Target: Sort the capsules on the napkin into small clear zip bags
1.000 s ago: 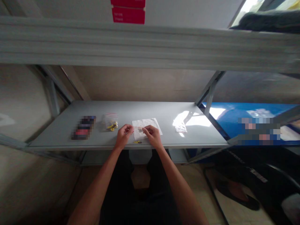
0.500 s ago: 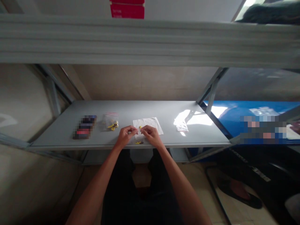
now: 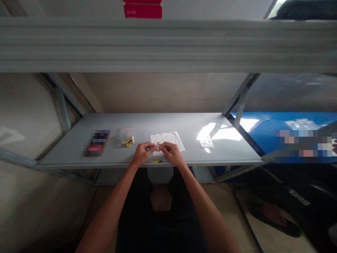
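I see the left hand and right hand, fingers pinching an apparent clear bag at six o'clock on the tabletop. I judge it light, limp, slippery; grip its rim.

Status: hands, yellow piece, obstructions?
Left hand and right hand close together over white sheet. Yellow piece at their fingertips, grip unclear. Zip bag off left, clear of both.
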### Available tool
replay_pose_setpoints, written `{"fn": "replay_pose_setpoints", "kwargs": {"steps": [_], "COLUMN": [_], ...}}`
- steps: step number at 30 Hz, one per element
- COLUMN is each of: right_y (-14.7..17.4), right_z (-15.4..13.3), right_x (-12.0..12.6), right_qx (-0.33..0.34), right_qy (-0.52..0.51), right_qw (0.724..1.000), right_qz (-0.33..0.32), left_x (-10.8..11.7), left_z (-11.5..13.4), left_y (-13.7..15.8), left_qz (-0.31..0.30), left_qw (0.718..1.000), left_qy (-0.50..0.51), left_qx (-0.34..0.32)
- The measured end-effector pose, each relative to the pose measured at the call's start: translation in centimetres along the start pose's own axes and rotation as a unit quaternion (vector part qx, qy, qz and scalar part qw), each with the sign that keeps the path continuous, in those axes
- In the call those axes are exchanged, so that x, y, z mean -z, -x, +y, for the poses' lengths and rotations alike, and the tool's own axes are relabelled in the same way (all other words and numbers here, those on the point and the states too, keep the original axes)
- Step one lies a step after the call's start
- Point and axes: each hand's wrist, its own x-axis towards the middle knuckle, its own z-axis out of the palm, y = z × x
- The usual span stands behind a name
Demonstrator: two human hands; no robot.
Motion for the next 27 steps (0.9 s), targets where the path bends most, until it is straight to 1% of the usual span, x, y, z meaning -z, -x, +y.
{"fn": "replay_pose_setpoints", "kwargs": {"steps": [2,4,9,13,15,17,19,20,22,24,27], "right_y": [0.2,0.2,0.3,0.4,0.4,0.4,0.4,0.4,0.5,0.5,0.6], "right_z": [0.1,0.2,0.4,0.4,0.3,0.1,0.0,0.0,0.1,0.2,0.4], "right_x": [0.1,0.1,0.0,0.0,-0.1,-0.1,-0.1,-0.1,0.0,0.0,0.2], "right_qx": [-0.009,-0.011,-0.008,-0.027,-0.030,-0.037,-0.044,-0.047,-0.048,-0.050,-0.051], "right_qy": [0.006,0.014,0.008,0.002,-0.001,-0.001,-0.005,-0.008,-0.012,-0.011,-0.010], "right_qw": [1.000,0.999,0.999,0.997,0.997,0.996,0.993,0.990,0.985,0.983,0.980], "right_qz": [0.029,0.046,0.046,0.074,0.075,0.078,0.108,0.130,0.163,0.176,0.192], "left_x": [0.0,0.0,0.0,-0.3,-0.4,-0.1,1.1,2.0,4.4,7.4,11.4], "left_z": [0.2,0.4,0.6,0.2,0.2,0.4,0.7,0.8,0.8,0.5,-0.4], "left_y": [0.0,0.0,0.0,0.2,0.4,0.5,0.4,0.3,-0.3,-1.0,-2.3], "left_qz": [0.006,0.014,0.028,0.022,0.027,0.051,0.095,0.124,0.180,0.219,0.218], "left_qw": [1.000,1.000,0.999,0.997,0.998,0.998,0.995,0.992,0.983,0.971,0.951], "left_qy": [0.007,0.007,0.015,0.046,0.035,0.011,-0.010,-0.016,-0.046,-0.095,-0.220], "left_qx": [0.008,0.011,0.024,0.050,0.041,0.023,0.008,0.006,0.010,0.018,0.004]}}
